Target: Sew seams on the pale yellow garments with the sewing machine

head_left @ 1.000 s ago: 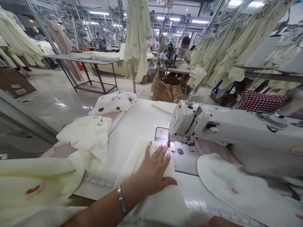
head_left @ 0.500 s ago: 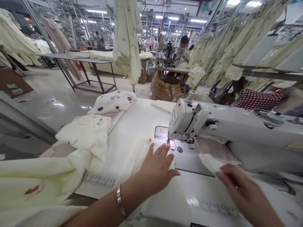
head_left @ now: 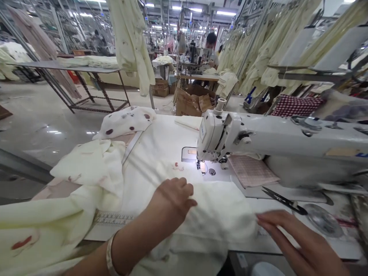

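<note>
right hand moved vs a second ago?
Yes. The right hand was out of view then; it has since come in from the lower right and now lies flat at the cream fabric's edge, in front of the sewing machine.

The cloth piece (head_left: 218,207) under the left hand (head_left: 169,199) looks soft, matt and faintly crinkled, cream with small red prints. The sewing machine (head_left: 273,138) has a smooth, slightly glossy white painted body, and its needle plate (head_left: 211,173) is bare shiny metal. The table (head_left: 166,142) is smooth matt white; the floor (head_left: 43,115) is glossy.
</note>
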Tool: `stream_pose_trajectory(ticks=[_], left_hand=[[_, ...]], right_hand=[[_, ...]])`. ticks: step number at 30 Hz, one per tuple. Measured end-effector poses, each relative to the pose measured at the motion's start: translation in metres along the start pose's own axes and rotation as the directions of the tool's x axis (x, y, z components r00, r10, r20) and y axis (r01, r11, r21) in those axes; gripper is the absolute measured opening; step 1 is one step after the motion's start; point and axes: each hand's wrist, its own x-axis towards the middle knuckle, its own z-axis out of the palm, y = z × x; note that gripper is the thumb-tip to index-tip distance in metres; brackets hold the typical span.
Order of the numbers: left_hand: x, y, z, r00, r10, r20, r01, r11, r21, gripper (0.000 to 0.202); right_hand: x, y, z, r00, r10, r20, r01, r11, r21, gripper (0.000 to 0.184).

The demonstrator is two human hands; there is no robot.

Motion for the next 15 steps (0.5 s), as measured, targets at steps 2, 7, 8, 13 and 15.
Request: stream_pose_trajectory(ticks=[2, 7, 8, 13, 15], left_hand=[[0.002, 0.005, 0.008, 0.997, 0.027, 0.074, -0.031, 0.998, 0.055, 0.018], [0.002, 0.009, 0.026, 0.998, 0.029, 0.052, -0.031, 0.998, 0.05, 0.028], [0.003, 0.009, 0.028, 0.999, 0.045, 0.016, -0.046, 0.998, 0.034, 0.034], [0.004, 0.007, 0.022, 0.987, 0.105, -0.123, -0.128, 0.971, -0.202, 0.046], [0.001, 0.0, 0.014, 0.995, 0.059, -0.08, -0.087, 0.904, -0.418, 0.023]], right_hand=[[0.038, -0.004, 0.009, 0.992, -0.128, 0.007, 0.128, 0.992, -0.004, 0.021], [0.105, 0.002, 0.046, 0.969, -0.193, 0.151, 0.195, 0.981, 0.003, 0.014], [0.109, 0.004, 0.051, 0.962, -0.22, 0.161, 0.219, 0.975, 0.025, 0.012], [0.099, 0.009, 0.032, 0.958, -0.28, 0.06, 0.269, 0.952, 0.146, 0.016], [0.091, 0.011, 0.004, 0.972, -0.234, -0.027, 0.235, 0.952, 0.195, 0.016]])
